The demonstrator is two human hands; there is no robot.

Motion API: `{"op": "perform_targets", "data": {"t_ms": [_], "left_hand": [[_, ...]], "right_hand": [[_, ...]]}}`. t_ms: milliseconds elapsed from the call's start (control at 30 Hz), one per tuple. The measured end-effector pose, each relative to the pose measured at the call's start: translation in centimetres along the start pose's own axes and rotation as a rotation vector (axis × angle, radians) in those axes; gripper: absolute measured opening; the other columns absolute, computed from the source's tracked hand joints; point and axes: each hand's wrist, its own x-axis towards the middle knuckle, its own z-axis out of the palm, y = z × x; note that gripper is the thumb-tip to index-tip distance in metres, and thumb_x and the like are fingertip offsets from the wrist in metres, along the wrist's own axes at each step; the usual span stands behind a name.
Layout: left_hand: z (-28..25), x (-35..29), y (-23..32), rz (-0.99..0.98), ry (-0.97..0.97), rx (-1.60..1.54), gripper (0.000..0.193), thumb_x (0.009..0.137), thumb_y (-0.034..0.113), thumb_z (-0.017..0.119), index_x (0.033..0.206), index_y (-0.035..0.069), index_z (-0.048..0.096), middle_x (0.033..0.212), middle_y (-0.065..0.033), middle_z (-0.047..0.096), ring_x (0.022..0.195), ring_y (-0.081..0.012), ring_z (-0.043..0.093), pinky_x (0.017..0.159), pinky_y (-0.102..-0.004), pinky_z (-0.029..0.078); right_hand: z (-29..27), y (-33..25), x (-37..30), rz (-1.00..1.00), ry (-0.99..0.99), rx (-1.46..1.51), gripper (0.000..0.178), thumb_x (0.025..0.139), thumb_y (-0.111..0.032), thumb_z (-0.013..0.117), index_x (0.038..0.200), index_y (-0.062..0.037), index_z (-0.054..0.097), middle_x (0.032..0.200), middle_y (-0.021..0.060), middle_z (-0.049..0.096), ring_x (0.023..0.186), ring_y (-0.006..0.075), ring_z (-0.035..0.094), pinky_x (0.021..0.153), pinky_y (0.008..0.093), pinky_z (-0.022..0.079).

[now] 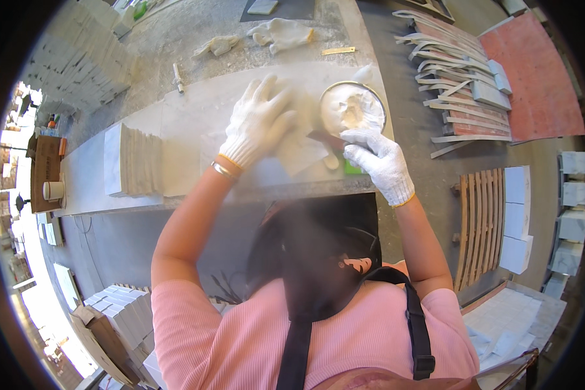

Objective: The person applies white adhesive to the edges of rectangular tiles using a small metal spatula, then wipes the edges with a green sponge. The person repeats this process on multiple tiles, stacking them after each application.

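Hands (257, 123) (380, 162) near edge of table (196, 133), bare surface leftward

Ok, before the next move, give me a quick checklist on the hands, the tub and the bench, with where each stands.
1. Dark-bladed scraper held in the right hand: ok.
2. Round tub uncovered, white material inside: ok.
3. Both hands gloved, left hand included: ok.
4. Left hand touching the surface beneath it: cannot tell, haze blurs that area.
5. Clear view between left hand and tub: not ok, the picture is hazy there.
6. Stacked pale slabs apart from the left hand: ok, they stand off to its left.
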Motion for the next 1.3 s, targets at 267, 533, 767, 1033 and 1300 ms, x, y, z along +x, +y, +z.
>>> {"op": "perform_targets", "data": {"t_ms": [267,533,767,1033,1300], "left_hand": [[0.8,1.5,-0.2,0.119,-0.036,0.068,0.043,0.1,0.038,0.062,0.14,0.022,0.067,0.154,-0.0204,0.052,0.142,-0.0488,0.045,0.115,-0.056,0.041],[1.3,1.5,-0.2,0.094,-0.016,0.041,0.041,0.099,0.043,0.064,0.135,0.026,0.069,0.151,-0.0154,0.057,0.141,-0.0503,0.046,0.115,-0.0571,0.041],[1.2,1.5,0.4,0.045,-0.022,0.015,0.04,0.1,0.045,0.063,0.134,0.027,0.069,0.151,-0.0153,0.056,0.14,-0.0502,0.047,0.114,-0.0568,0.042],[1.0,1.4,0.3,0.072,-0.053,0.067,0.04,0.101,0.038,0.06,0.137,0.022,0.067,0.152,-0.0161,0.054,0.14,-0.0479,0.047,0.114,-0.0555,0.042],[1.1,1.3,0.3,0.079,-0.026,0.073,0.042,0.1,0.04,0.06,0.138,0.022,0.067,0.152,-0.0161,0.055,0.14,-0.0495,0.047,0.115,-0.0568,0.041]], "right_hand": [[0.9,-1.0,-0.1,-0.232,-0.045,-0.26,0.026,0.094,-0.007,0.073,0.12,-0.0044,0.077,0.115,0.0127,0.079,0.102,0.0221,0.075,0.091,0.0335,0.057],[1.3,-2.2,-2.4,-0.382,0.046,-0.566,0.033,0.09,-0.008,0.078,0.123,-0.0038,0.077,0.109,0.0175,0.079,0.096,0.0285,0.078,0.086,0.0345,0.061],[4.2,-1.0,-2.5,-0.394,0.01,-0.411,0.034,0.088,-0.006,0.079,0.122,-0.0044,0.077,0.109,0.0178,0.079,0.095,0.0293,0.078,0.085,0.0348,0.061],[2.4,-2.8,-1.6,-0.326,0.068,-0.329,0.029,0.091,-0.003,0.073,0.12,-0.0032,0.078,0.112,0.0177,0.078,0.099,0.0279,0.077,0.089,0.0351,0.059],[2.8,-1.4,-1.1,-0.365,0.0,-0.394,0.027,0.091,-0.001,0.074,0.118,-0.0019,0.078,0.11,0.0148,0.08,0.099,0.0206,0.077,0.087,0.0312,0.059]]}}
